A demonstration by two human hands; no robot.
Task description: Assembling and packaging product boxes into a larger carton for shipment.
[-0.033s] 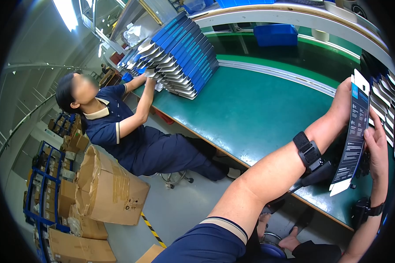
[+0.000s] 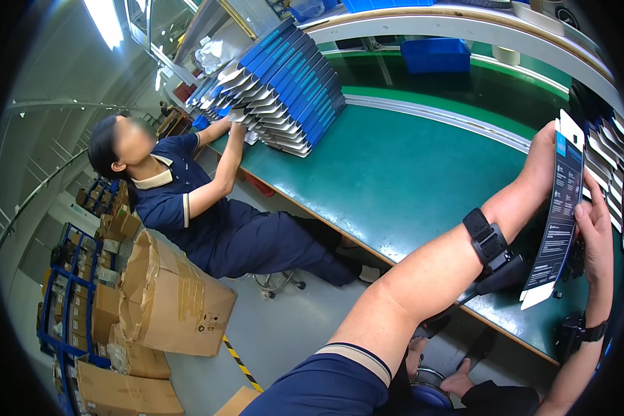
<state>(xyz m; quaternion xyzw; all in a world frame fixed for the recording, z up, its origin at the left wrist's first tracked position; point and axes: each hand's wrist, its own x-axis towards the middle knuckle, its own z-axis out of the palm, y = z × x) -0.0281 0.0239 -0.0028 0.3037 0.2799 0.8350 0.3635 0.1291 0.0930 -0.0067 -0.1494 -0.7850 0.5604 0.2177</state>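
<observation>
Fingers [image 2: 596, 192] of your right hand [image 2: 597, 239] hold the long right edge of the dark printed folding carton [image 2: 557, 215], thumb laid on its face. Your left hand [image 2: 542, 156] meets its upper left edge, but those fingers are hidden behind the carton, so I cannot tell their grip. It slants between both hands above the green worktop [image 2: 402, 173], just left of the white-flapped carton stack [image 2: 607, 166].
</observation>
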